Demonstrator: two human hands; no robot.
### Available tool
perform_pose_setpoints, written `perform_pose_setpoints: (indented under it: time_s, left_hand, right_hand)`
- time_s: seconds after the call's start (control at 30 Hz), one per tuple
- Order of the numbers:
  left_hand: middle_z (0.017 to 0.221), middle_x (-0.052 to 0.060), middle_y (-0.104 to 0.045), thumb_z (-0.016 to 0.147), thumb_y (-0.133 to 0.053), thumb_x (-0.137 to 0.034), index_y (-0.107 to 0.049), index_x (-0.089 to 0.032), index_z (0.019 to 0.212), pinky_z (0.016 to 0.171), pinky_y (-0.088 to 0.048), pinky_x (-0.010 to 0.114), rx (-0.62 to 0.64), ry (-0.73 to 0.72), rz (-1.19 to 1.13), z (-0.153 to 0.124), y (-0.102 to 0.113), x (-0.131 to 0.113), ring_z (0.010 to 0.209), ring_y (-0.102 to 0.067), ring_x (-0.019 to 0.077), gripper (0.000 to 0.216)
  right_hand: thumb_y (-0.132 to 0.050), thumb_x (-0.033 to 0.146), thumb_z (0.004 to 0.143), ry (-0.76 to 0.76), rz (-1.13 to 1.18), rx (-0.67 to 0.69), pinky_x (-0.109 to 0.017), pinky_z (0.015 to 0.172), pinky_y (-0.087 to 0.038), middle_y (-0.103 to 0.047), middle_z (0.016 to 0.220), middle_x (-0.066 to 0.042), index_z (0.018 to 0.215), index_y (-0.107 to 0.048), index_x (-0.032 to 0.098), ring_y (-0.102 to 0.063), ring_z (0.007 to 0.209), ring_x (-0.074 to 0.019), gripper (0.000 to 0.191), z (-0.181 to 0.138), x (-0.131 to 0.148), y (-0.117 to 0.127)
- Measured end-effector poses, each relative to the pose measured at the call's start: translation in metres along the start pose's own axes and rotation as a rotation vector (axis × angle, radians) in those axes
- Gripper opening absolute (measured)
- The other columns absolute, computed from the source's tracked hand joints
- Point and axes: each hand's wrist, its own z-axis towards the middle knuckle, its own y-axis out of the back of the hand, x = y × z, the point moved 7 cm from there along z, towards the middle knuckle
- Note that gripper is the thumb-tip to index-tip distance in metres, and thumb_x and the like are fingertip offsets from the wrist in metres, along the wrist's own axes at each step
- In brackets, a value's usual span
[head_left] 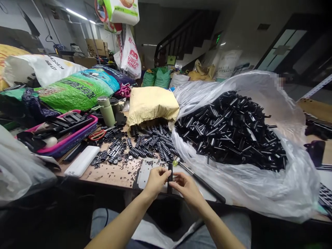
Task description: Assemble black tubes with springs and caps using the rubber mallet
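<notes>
A slim black plastic piece (169, 178) stands upright between my hands at the table's front edge. The fingers of my left hand (156, 180) pinch it from the left, near its upper half. From the right, the thumb and fingers of my right hand (187, 188) close on its lower half. Beneath lies a pale board (145, 174). Just right of my hands a hammer (198, 178) rests slantwise, with a yellow-green head and a dark handle. Black ribbed rods with white bands (153, 141) are heaped behind, spilling from a yellow sack (154, 100).
On the right, a large clear plastic bag (225, 180) holds many black pieces (233, 128). Small rings and washers (118, 173) are scattered left. Also there are a white power bank (81, 161), red-handled scissors (97, 135), a pink basket (88, 126) and a green bottle (107, 112).
</notes>
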Motion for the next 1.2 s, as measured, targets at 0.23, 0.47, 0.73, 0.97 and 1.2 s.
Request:
perform_pose_setpoints:
  time_s: [0.23, 0.47, 0.73, 0.97, 1.2]
  left_hand:
    - [0.065, 0.003, -0.054, 0.078, -0.046, -0.04, -0.056, -0.014, 0.071, 0.057, -0.041, 0.025, 0.055, -0.062, 0.315, 0.008, -0.001, 0.007, 0.06, -0.051, 0.0135, 0.028]
    - [0.099, 0.016, -0.056, 0.082, -0.038, -0.023, -0.046, -0.009, 0.11, 0.082, -0.038, 0.035, -0.254, -0.164, 1.136, 0.092, 0.028, -0.042, 0.095, -0.053, 0.0248, 0.032]
    - [0.116, 0.013, -0.05, 0.079, -0.035, -0.01, -0.032, -0.013, 0.125, 0.09, -0.037, 0.032, -0.083, -0.321, 1.017, 0.079, -0.001, -0.027, 0.108, -0.048, 0.0203, 0.046]
    - [0.106, 0.008, -0.055, 0.086, -0.035, -0.035, -0.042, -0.019, 0.118, 0.081, -0.043, 0.029, -0.039, -0.296, 0.429, 0.025, 0.01, -0.012, 0.096, -0.053, 0.0171, 0.037]
    - [0.048, -0.009, -0.039, 0.076, -0.044, -0.051, -0.046, -0.016, 0.117, 0.03, -0.021, 0.014, 0.095, 0.12, -0.243, 0.017, -0.009, 0.001, 0.029, -0.029, 0.0027, 0.054]
  right_hand:
    - [-0.07, 0.037, 0.051, 0.22, -0.402, -0.035, -0.044, 0.1, -0.027, -0.034, 0.133, -0.011, 0.132, -0.028, 0.022, -0.03, 0.123, -0.0283, 0.093, -0.009, 0.001, 0.006]
    - [-0.065, 0.047, 0.055, -0.002, -0.553, -0.145, -0.044, 0.097, -0.028, -0.035, 0.133, -0.012, 0.133, -0.022, 0.02, -0.032, 0.122, -0.0295, 0.093, -0.002, -0.038, 0.005]
    - [-0.067, 0.044, 0.051, -0.09, -0.544, -0.078, -0.046, 0.098, -0.026, -0.033, 0.133, -0.012, 0.133, -0.024, 0.019, -0.028, 0.123, -0.0305, 0.096, -0.001, -0.039, 0.008]
    - [-0.064, 0.03, 0.056, 0.042, -0.376, -0.124, -0.045, 0.103, -0.023, -0.02, 0.138, -0.014, 0.136, -0.006, 0.018, -0.019, 0.129, -0.0283, 0.099, -0.013, -0.031, 0.01]
    - [-0.07, 0.036, 0.056, 0.257, -0.199, -0.096, -0.044, 0.102, -0.029, -0.022, 0.138, -0.012, 0.134, -0.01, 0.022, -0.023, 0.128, -0.0272, 0.1, -0.02, 0.019, 0.013]
